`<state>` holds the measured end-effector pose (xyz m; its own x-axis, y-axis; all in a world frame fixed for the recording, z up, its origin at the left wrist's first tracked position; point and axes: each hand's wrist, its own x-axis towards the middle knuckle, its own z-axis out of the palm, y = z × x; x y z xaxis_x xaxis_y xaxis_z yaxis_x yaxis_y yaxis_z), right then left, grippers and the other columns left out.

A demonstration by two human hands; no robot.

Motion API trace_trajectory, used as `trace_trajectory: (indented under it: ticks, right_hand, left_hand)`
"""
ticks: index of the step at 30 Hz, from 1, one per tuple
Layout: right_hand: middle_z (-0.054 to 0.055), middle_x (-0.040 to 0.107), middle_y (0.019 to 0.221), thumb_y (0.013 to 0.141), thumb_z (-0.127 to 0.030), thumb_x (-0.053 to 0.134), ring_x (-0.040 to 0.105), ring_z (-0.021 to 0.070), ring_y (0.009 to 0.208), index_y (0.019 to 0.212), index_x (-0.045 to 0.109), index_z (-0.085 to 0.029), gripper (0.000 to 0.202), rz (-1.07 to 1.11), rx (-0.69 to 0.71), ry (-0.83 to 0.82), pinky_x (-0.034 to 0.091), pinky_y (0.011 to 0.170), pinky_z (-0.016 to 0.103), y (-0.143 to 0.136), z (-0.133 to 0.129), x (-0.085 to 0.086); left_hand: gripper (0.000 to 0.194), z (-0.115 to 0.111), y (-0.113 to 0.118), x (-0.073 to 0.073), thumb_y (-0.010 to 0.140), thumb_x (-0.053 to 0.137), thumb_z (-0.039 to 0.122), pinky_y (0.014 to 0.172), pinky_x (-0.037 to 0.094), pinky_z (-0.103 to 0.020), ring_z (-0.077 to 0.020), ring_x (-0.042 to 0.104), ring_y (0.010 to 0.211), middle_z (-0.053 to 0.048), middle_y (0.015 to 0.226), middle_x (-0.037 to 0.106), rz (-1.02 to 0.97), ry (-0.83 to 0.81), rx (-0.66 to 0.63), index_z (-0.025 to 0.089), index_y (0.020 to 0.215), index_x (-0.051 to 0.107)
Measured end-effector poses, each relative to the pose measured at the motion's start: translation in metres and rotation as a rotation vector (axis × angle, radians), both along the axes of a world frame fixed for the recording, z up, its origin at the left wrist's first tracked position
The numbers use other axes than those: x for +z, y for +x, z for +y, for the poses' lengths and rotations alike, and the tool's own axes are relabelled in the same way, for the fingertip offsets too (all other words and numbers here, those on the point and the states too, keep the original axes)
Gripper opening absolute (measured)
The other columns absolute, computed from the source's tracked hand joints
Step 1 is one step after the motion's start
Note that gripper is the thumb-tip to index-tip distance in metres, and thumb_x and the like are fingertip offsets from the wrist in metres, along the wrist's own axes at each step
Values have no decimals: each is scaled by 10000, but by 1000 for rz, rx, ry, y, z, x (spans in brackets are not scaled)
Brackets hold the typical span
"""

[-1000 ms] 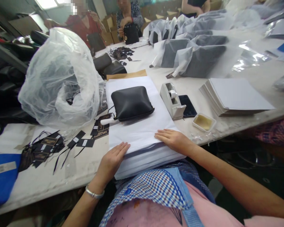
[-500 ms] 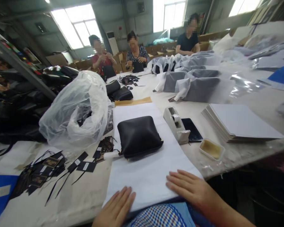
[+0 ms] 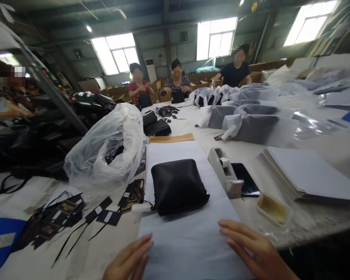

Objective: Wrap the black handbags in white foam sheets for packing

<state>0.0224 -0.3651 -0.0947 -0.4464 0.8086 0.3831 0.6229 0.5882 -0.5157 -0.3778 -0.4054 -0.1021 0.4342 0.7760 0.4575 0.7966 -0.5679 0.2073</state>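
A black zipped pouch [image 3: 179, 186] lies on white paper sheets [image 3: 186, 245], its small white tag sticking out to the left. My left hand [image 3: 130, 258] is at the lower left edge of the paper, fingers stretched out and holding nothing. Over the paper's right edge is my right hand [image 3: 251, 245], fingers extended and nothing in them. Neither hand touches the pouch. Beside the paper on the right stand a tape dispenser [image 3: 226, 173] and a dark phone [image 3: 245, 179].
A clear plastic bag [image 3: 107, 151] and black hang tags [image 3: 60, 214] lie to the left. A stack of white boards [image 3: 312, 175] and a small dish [image 3: 273, 210] are at the right. Wrapped bags [image 3: 256, 126] stand farther back. People sit across the table.
The camera view has tilted up, so the table appears lower. My hands have shifted slightly, with the fingers less flat on the paper. The pouch stays on the paper.
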Motion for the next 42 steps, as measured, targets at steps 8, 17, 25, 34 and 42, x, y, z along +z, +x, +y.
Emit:
trace_trajectory:
  ticks: [8, 17, 25, 34, 42]
  right_hand:
    - [107, 540, 1428, 916, -523, 534, 611, 278, 1201, 1511, 365, -235, 683, 179, -204, -376, 523, 1006, 448, -58, 108, -1]
    - [133, 485, 1470, 852, -480, 591, 445, 274, 1368, 1482, 414, -160, 728, 201, -253, -293, 348, 1159, 460, -85, 151, -12]
    - [125, 472, 1483, 898, -493, 548, 430, 254, 1381, 1491, 396, -158, 698, 173, -306, -296, 358, 1157, 445, -80, 122, -29]
    - [114, 542, 1424, 900, -401, 620, 617, 312, 1180, 1446, 473, -236, 588, -129, -419, -180, 563, 929, 477, -77, 94, 1]
    - [108, 423, 1523, 965, -423, 531, 306, 333, 1438, 1336, 586, -196, 439, -290, -682, 329, 311, 1153, 548, 5, 70, 30]
  left_hand:
    - [650, 111, 47, 20, 969, 444, 486, 1071, 448, -489, -273, 601, 1235, -115, 1415, 569, -213, -385, 393, 221, 1539, 277]
    - [716, 155, 60, 17, 942, 471, 512, 1127, 376, -436, -243, 455, 1379, -110, 1535, 425, -375, -488, 383, 229, 1553, 229]
    - [712, 141, 62, 18, 922, 487, 528, 1117, 387, -414, -234, 475, 1364, -69, 1504, 477, -404, -580, 369, 286, 1547, 247]
    - [670, 132, 56, 0, 937, 435, 554, 1056, 453, -475, -303, 442, 1383, -79, 1583, 347, -232, -512, 415, 304, 1538, 276]
    - [546, 139, 90, 29, 955, 486, 425, 1162, 261, -571, -330, 262, 1474, -87, 1622, 250, -4, 56, 171, 280, 1477, 423]
